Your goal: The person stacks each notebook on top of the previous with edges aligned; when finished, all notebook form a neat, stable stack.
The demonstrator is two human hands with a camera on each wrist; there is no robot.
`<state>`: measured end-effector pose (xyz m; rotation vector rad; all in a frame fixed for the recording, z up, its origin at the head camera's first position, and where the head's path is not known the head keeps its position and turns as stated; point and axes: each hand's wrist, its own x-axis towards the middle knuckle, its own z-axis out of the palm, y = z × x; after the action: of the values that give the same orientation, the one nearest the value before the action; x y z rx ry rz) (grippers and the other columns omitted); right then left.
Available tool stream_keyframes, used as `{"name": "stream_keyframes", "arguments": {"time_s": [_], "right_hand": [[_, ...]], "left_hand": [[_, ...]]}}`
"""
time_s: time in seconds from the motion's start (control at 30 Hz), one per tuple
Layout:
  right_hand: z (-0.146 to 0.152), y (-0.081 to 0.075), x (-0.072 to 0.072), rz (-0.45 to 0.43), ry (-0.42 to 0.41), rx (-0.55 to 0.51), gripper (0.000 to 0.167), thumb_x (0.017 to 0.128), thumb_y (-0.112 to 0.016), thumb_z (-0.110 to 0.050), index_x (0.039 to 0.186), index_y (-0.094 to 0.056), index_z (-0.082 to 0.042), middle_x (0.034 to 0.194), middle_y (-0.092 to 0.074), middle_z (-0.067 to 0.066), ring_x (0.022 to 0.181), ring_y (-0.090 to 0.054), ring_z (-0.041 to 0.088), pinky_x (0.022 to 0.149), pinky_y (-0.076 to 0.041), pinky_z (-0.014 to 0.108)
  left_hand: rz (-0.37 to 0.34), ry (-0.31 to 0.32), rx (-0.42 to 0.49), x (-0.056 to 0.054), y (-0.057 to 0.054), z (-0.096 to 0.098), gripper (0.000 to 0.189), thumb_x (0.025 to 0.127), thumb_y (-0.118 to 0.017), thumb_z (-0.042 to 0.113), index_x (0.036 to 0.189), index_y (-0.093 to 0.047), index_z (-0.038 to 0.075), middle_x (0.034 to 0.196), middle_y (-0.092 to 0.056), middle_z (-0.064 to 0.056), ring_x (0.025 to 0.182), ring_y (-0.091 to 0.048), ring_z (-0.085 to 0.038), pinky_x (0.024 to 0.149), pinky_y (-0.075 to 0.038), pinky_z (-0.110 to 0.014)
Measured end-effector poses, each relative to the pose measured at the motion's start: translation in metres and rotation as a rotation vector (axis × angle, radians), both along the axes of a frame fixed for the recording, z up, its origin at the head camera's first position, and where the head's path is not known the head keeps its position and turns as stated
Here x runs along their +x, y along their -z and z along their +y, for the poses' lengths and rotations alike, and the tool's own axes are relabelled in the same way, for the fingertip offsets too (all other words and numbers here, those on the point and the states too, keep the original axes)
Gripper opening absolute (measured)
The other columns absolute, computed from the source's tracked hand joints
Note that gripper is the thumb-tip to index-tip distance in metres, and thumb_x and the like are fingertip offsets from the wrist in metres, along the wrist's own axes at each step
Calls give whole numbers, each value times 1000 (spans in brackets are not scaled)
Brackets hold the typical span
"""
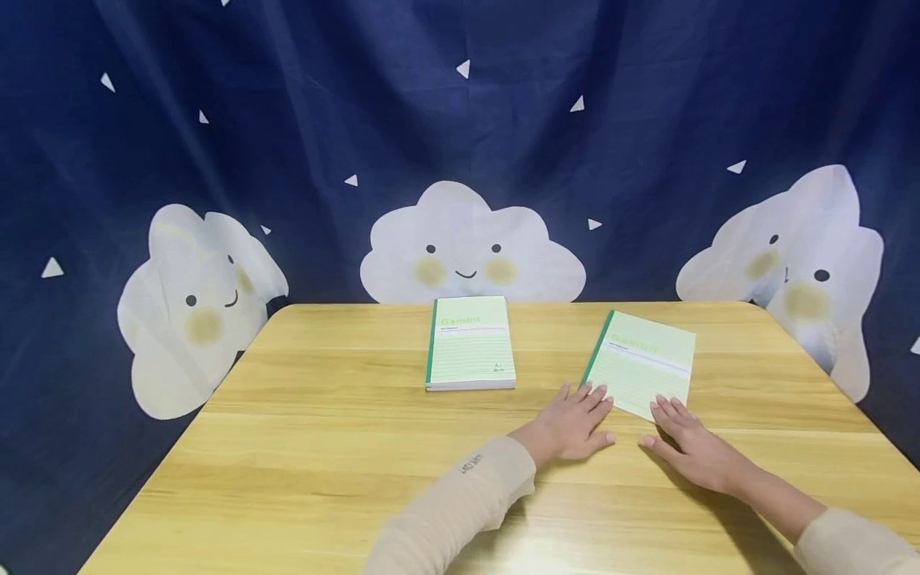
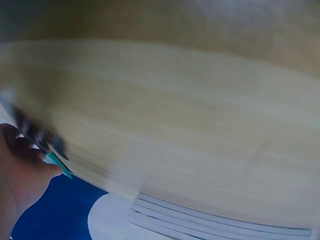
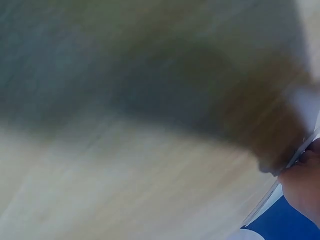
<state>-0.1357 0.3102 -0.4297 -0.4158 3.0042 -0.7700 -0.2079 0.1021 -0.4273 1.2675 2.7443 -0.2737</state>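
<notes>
A light green notebook with a dark green spine lies tilted on the right half of the table. My left hand rests at its lower left corner, fingers extended onto the edge and thumb out to the side. At the lower right corner, the fingertips of my right hand lie on the cover, straight, with the thumb pointing left. The left wrist view catches the left hand beside the teal spine. Only part of the right hand appears in the right wrist view, at the notebook's edge.
Left of my hands, near the table's far edge, sits a neat stack of matching notebooks; its page edges show in the left wrist view. Beyond the wooden table hangs a dark blue curtain with smiling clouds.
</notes>
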Motion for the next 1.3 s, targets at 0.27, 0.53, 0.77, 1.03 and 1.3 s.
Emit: {"name": "stream_keyframes", "arguments": {"time_s": [0.27, 0.53, 0.77, 1.03, 1.3], "right_hand": [[-5, 1, 2, 15, -22, 1, 68, 93, -52, -37, 137, -34, 11, 144, -26, 34, 132, -20, 54, 98, -23, 69], [-10, 3, 2, 43, -58, 13, 63, 94, -51, -36, 138, -36, 7, 146, -28, 29, 133, -22, 51, 100, -24, 66], [-17, 3, 1, 82, -74, 53, 59, 94, -50, -36, 137, -41, 3, 146, -34, 24, 133, -28, 48, 114, -16, 47], [-26, 5, -2, 117, -112, 76, 57, 94, -49, -37, 137, -42, 0, 145, -37, 21, 132, -30, 47, 109, 5, 9], [-35, 7, -3, 141, -141, 80, 57, 94, -50, -36, 137, -43, 1, 145, -37, 21, 132, -31, 47, 99, 10, 1]], "left_hand": [[-12, 51, 7, 3, -1, -15, 65, 96, -13, 58, 150, -16, 23, 157, -9, 5, 144, -9, -12, 118, -12, -36], [-34, 111, 44, 4, 2, -35, 67, 95, -16, 59, 149, -18, 19, 156, -11, 4, 144, -9, -12, 118, -11, -35], [-72, 155, 93, 8, 4, -52, 67, 97, -17, 55, 149, -18, 14, 156, -12, -2, 145, -10, -16, 118, -11, -39], [-84, 173, 99, 14, 6, -70, 67, 97, -16, 54, 149, -18, 12, 156, -11, -4, 144, -10, -17, 117, -11, -40], [-95, 175, 103, 21, 3, -83, 66, 98, -19, 52, 149, -19, 10, 156, -13, -6, 144, -12, -18, 117, -14, -39]]}}
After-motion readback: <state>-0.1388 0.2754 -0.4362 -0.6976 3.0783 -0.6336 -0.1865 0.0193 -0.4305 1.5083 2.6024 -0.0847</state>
